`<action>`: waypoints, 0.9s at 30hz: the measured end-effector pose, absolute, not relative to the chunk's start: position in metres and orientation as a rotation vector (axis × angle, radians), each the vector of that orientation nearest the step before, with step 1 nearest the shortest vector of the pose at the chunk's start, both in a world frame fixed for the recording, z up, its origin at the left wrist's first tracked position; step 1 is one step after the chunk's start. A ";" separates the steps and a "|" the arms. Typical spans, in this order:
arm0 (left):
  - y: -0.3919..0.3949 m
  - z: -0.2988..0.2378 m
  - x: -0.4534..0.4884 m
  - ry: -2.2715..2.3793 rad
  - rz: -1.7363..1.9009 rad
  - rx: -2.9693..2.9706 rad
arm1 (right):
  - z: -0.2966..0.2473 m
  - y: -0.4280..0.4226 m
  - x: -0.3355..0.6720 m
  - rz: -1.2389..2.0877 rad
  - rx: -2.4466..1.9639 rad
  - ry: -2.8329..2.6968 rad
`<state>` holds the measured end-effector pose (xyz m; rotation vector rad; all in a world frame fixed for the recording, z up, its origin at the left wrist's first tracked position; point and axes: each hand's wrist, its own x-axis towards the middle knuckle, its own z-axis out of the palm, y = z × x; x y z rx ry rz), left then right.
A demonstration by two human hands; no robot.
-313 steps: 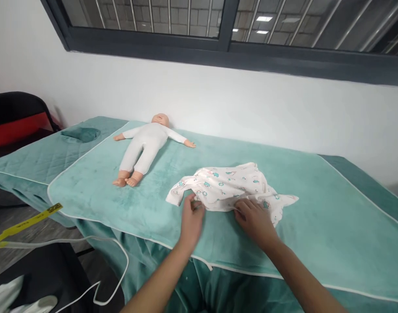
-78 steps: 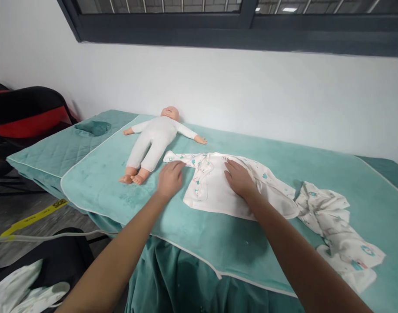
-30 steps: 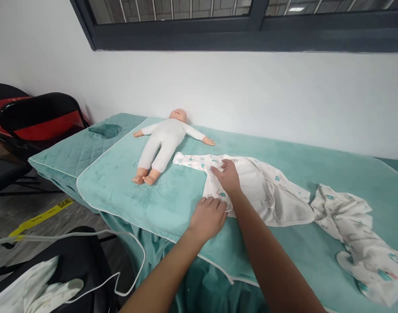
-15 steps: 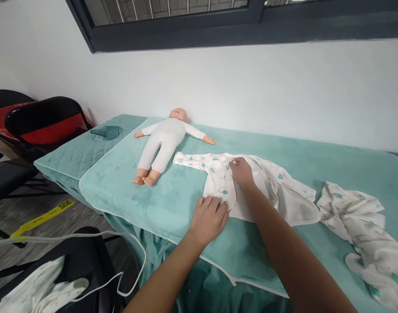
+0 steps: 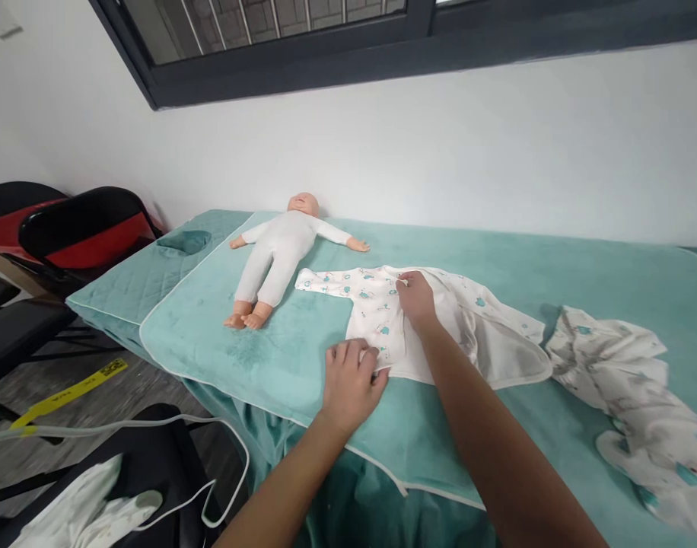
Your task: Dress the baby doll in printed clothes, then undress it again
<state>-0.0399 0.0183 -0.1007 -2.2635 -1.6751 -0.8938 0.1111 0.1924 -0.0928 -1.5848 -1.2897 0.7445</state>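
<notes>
A white baby top with teal prints lies spread on the teal blanket, one sleeve reaching toward a baby doll in a white bodysuit. My left hand rests on the top's lower left hem, fingers curled on the cloth edge. Further up, near the neckline, my right hand pinches the front flap. A second printed garment lies crumpled at the right.
The blanket covers a padded table against a white wall. Black and red chairs stand at the left. A black seat with white cloth and a white cable is at the lower left. Yellow tape marks the floor.
The garment was crumpled, then spread flat beside the doll. In the last second my right hand slid up the flap toward the neckline while my left stayed at the hem.
</notes>
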 end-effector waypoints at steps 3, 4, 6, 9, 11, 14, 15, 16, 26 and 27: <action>0.012 -0.105 -0.037 -1.857 -0.945 -2.127 | -0.094 0.192 0.112 0.793 -1.542 -1.267; 0.010 -0.107 -0.036 -1.894 -0.947 -2.102 | -0.094 0.191 0.112 0.806 -1.532 -1.260; 0.007 -0.109 -0.034 -1.941 -0.948 -2.076 | -0.094 0.191 0.113 0.827 -1.516 -1.250; 0.005 -0.109 -0.034 -1.976 -0.959 -2.035 | -0.093 0.189 0.113 0.867 -1.500 -1.240; 0.006 -0.108 -0.034 -1.941 -0.934 -2.032 | -0.091 0.188 0.114 0.897 -1.493 -1.233; 0.011 -0.102 -0.032 -1.775 -0.829 -2.116 | -0.090 0.188 0.114 0.930 -1.475 -1.223; 0.014 -0.099 -0.031 -1.708 -0.785 -2.160 | -0.089 0.189 0.114 0.937 -1.464 -1.221; 0.016 -0.097 -0.030 -1.647 -0.743 -2.203 | -0.089 0.190 0.114 0.943 -1.451 -1.221; 0.026 -0.101 -0.033 -1.919 -1.412 -2.228 | -0.086 0.187 0.117 1.067 -1.206 -1.325; 0.026 -0.101 -0.034 -1.976 -1.562 -2.174 | -0.085 0.185 0.115 1.085 -1.173 -1.357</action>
